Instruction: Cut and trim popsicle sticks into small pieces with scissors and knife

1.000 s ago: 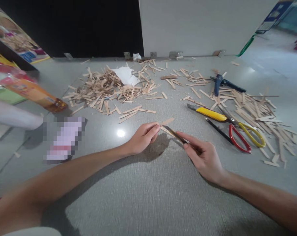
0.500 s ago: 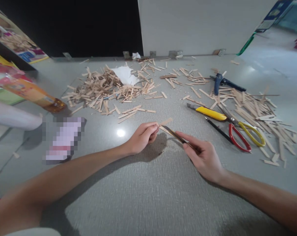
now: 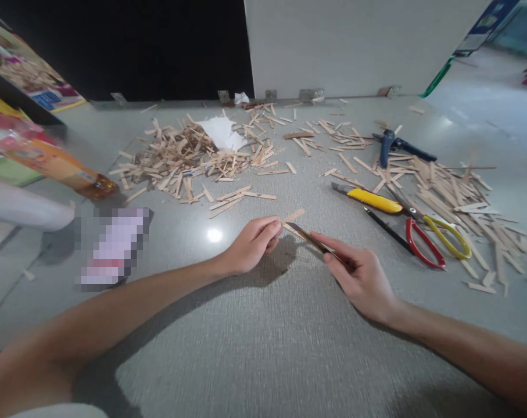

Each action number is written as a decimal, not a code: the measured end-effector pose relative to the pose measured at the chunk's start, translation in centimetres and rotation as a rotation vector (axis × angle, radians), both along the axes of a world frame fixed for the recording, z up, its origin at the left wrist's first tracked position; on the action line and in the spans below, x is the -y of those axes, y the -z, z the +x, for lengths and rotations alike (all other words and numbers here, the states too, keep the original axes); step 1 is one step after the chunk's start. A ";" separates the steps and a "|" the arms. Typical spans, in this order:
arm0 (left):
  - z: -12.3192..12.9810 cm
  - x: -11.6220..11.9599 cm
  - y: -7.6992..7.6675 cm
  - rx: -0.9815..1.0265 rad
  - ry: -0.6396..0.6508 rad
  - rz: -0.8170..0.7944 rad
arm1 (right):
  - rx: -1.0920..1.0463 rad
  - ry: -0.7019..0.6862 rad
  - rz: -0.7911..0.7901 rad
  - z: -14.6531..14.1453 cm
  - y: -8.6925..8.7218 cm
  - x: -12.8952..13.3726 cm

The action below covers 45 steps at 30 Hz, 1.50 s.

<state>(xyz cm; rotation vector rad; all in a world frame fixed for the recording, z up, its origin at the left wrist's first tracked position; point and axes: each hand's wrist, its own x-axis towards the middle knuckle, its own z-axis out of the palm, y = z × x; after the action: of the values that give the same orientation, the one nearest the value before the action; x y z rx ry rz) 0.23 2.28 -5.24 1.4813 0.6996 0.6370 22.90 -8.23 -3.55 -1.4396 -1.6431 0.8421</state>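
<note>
Near the middle of the grey surface, my left hand (image 3: 254, 244) is closed in a pinch on thin flat wooden sticks. One wooden stick (image 3: 294, 217) points up and right from the fingertips; a second piece seems to lie below it, partly behind the blade. My right hand (image 3: 363, 278) grips a slim craft knife (image 3: 318, 242), fingers along its body. The knife's dark blade reaches to the sticks just beside my left fingertips; whether it presses into the wood I cannot tell.
Behind my hands lies a heap of wooden pieces (image 3: 176, 151) with white paper (image 3: 223, 133). At right are a yellow box cutter (image 3: 372, 200), a black pen (image 3: 387, 231), scissors (image 3: 424, 241), a blue glue gun (image 3: 387, 148) and more sticks (image 3: 463, 197). A bottle (image 3: 67, 168) and blurred-out phone (image 3: 115, 247) lie left.
Almost nothing differs. Both hands, the knife and the wooden sticks keep nearly the same place, with at most a very slight shift at the blade.
</note>
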 end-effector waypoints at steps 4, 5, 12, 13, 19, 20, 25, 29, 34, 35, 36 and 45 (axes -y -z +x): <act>0.0 0.1 -0.2 0.010 0.031 -0.044 | 0.012 0.005 -0.003 0.0 0.1 0.0; 0.1 0.2 -0.2 0.009 0.037 -0.051 | 0.014 0.003 -0.003 0.0 0.2 0.0; 0.2 0.2 -0.7 -0.033 0.035 -0.011 | -0.002 -0.008 -0.008 0.0 0.1 -0.1; 0.2 0.2 -0.7 -0.051 0.034 0.012 | -0.012 -0.010 -0.007 0.0 0.1 -0.1; 0.1 0.1 -0.8 -0.083 0.033 0.089 | -0.126 0.058 -0.014 -0.2 -0.2 0.3; 0.0 0.1 -0.9 -0.087 0.050 0.112 | -0.173 0.094 -0.017 -0.2 -0.2 0.3; 0.0 0.4 -1.4 -0.207 0.213 0.364 | -0.369 0.180 -0.094 0.0 0.0 -0.3; 0.1 0.5 -1.2 -0.226 0.282 0.559 | -0.309 0.153 -0.103 0.0 0.2 -0.8; 0.0 0.6 -0.7 -0.212 0.276 0.690 | -0.206 0.154 -0.084 -0.1 -0.1 -0.7; 0.0 0.6 -0.7 -0.203 0.262 0.710 | -0.187 0.152 -0.084 -0.2 -0.2 -0.7; 0.0 0.6 -0.6 -0.191 0.242 0.729 | -0.171 0.151 -0.085 -0.2 -0.2 -0.8; 0.0 1.0 0.5 -0.075 0.120 0.961 | -0.084 0.127 -0.090 -0.2 -0.3 -0.9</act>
<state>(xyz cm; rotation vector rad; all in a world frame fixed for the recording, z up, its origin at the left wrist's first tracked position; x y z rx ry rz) 0.22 1.32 -5.77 2.4158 0.3451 0.8846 22.70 -7.29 -3.21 -1.5322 -1.4511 0.9015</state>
